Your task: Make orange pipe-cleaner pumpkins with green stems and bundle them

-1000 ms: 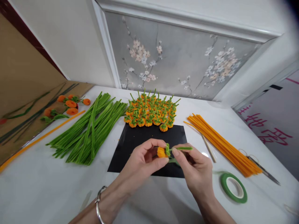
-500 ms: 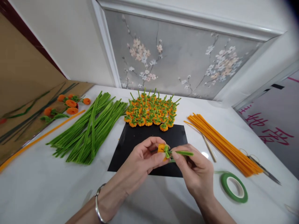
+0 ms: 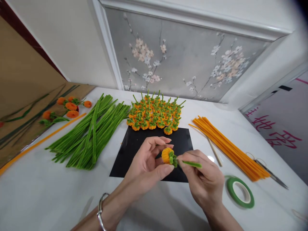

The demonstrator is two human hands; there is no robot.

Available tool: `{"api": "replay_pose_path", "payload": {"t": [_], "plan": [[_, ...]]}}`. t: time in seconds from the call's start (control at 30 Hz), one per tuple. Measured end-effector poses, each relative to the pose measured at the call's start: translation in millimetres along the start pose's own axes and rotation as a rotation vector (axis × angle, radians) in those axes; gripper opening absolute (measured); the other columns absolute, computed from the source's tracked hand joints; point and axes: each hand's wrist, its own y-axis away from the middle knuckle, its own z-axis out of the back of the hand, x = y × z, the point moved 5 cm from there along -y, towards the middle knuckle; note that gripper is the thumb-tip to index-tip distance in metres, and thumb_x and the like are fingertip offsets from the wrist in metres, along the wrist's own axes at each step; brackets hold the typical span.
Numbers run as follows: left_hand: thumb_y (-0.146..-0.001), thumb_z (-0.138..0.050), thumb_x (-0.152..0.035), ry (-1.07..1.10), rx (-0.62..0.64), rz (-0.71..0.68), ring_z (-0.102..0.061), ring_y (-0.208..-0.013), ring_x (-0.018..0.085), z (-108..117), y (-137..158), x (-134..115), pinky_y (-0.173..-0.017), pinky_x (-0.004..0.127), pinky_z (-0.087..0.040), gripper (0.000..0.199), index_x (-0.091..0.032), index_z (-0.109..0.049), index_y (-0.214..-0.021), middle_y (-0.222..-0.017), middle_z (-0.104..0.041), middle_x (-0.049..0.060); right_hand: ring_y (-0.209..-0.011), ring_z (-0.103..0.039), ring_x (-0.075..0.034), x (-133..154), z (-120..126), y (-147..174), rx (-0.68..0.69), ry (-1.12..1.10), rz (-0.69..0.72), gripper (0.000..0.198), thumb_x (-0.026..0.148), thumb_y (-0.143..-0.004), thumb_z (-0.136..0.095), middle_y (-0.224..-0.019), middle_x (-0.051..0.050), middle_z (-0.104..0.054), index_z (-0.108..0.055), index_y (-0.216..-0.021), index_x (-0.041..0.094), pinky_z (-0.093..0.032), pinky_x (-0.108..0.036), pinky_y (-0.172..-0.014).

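Observation:
Between my hands is a small orange pipe-cleaner flower [image 3: 166,155] with a green collar and a green stem [image 3: 192,164]. My right hand [image 3: 204,179] pinches the stem just behind the collar, fingers closed. My left hand [image 3: 149,163] curves loosely around the flower head, fingers apart from it; its thumb tip lies close below the collar, and I cannot tell whether it touches. Under the hands is a black mat [image 3: 137,144]. Past the mat stand several similar orange flowers [image 3: 155,112], heads down and green stems up.
Green pipe cleaners [image 3: 89,134] are heaped at left, beside finished orange flowers [image 3: 71,106] on brown wrapping. To the right lie a bundle of orange pipe cleaners [image 3: 228,147], a thin stick [image 3: 215,151], scissors [image 3: 274,176] and a roll of green tape [image 3: 240,192].
My left fingers have loosened from the flower and spread apart. The flower has turned, showing its rounded ribbed head, while my right hand keeps the stem.

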Motion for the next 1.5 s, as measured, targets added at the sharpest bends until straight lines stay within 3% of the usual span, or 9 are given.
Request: {"api": "replay_pose_path", "payload": {"t": [0.1,0.2,0.43,0.67,0.8,0.9,1.1,1.2,1.5], "plan": [[-0.084,-0.063,-0.016,-0.186,0.03,-0.009,-0.053,-0.111,0.018,1,1,-2,-0.09,0.028,-0.049,0.034,-0.03,-0.052,-0.114,-0.118,-0.052,0.004,-0.067,-0.062,-0.014,5,-1,1,-0.013,0.086,0.123,0.024,0.002,-0.082,-0.057,-0.078,-0.004,-0.066,-0.068,-0.091,0.021,-0.05,-0.026,-0.058],[-0.087,-0.055,-0.011,-0.444,0.036,-0.124,-0.056,-0.103,0.016,1,4,-8,-0.083,0.025,-0.05,0.026,-0.027,-0.056,-0.108,-0.111,-0.054,0.005,-0.064,-0.062,-0.015,7,-1,5,-0.063,0.18,0.225,0.029,0.0,-0.08,-0.057,-0.077,-0.004,-0.066,-0.069,-0.093,0.023,-0.049,-0.028,-0.057],[-0.082,-0.052,-0.003,-0.855,0.056,-0.399,-0.057,-0.102,0.019,-5,9,-23,-0.09,0.031,-0.048,0.025,-0.021,-0.059,-0.097,-0.107,-0.057,0.007,-0.062,-0.06,-0.014,5,-3,11,-0.116,0.248,0.287,0.033,-0.002,-0.078,-0.058,-0.076,-0.003,-0.066,-0.069,-0.094,0.025,-0.044,-0.029,-0.057],[-0.08,-0.05,0.0,-0.917,0.042,-0.436,-0.06,-0.095,0.017,-5,10,-17,-0.079,0.027,-0.052,0.027,-0.02,-0.057,-0.097,-0.109,-0.05,0.009,-0.061,-0.058,-0.014,2,-7,14,-0.087,0.262,0.32,0.035,0.002,-0.077,-0.062,-0.079,-0.003,-0.067,-0.07,-0.1,0.027,-0.041,-0.028,-0.055],[-0.08,-0.047,0.003,-0.932,0.05,-0.435,-0.058,-0.102,0.018,-6,11,-18,-0.086,0.028,-0.051,0.029,-0.019,-0.057,-0.097,-0.117,-0.047,0.011,-0.06,-0.057,-0.013,2,-8,14,-0.082,0.257,0.319,0.035,-0.001,-0.077,-0.059,-0.078,-0.003,-0.066,-0.071,-0.097,0.026,-0.042,-0.029,-0.056],[-0.08,-0.05,0.001,-0.873,0.033,-0.371,-0.056,-0.112,0.021,-5,11,-21,-0.096,0.032,-0.047,0.029,-0.02,-0.057,-0.099,-0.121,-0.049,0.01,-0.062,-0.061,-0.014,3,-6,10,-0.09,0.22,0.289,0.031,0.001,-0.079,-0.059,-0.076,-0.002,-0.066,-0.071,-0.093,0.026,-0.045,-0.029,-0.058],[-0.079,-0.056,-0.005,-0.623,0.045,-0.211,-0.052,-0.118,0.025,-6,16,-20,-0.088,0.032,-0.052,0.041,-0.025,-0.045,-0.112,-0.13,-0.048,0.012,-0.064,-0.064,-0.016,2,-1,6,-0.109,0.113,0.218,0.031,0.002,-0.078,-0.06,-0.076,-0.002,-0.066,-0.07,-0.093,0.028,-0.049,-0.03,-0.057],[-0.083,-0.053,-0.009,-0.596,0.068,-0.188,-0.052,-0.119,0.024,-5,17,-18,-0.091,0.033,-0.05,0.036,-0.025,-0.045,-0.113,-0.13,-0.049,0.012,-0.063,-0.063,-0.015,2,-3,5,-0.065,0.108,0.212,0.03,0.002,-0.079,-0.06,-0.075,-0.002,-0.066,-0.07,-0.092,0.027,-0.048,-0.029,-0.056],[-0.083,-0.051,-0.004,-0.904,0.056,-0.289,-0.054,-0.116,0.02,-3,11,-19,-0.095,0.029,-0.047,0.022,-0.02,-0.054,-0.096,-0.121,-0.055,0.009,-0.068,-0.063,-0.014,0,-7,6,-0.026,0.126,0.188,0.029,0.0,-0.079,-0.059,-0.08,-0.003,-0.066,-0.07,-0.092,0.023,-0.05,-0.028,-0.059]]}}
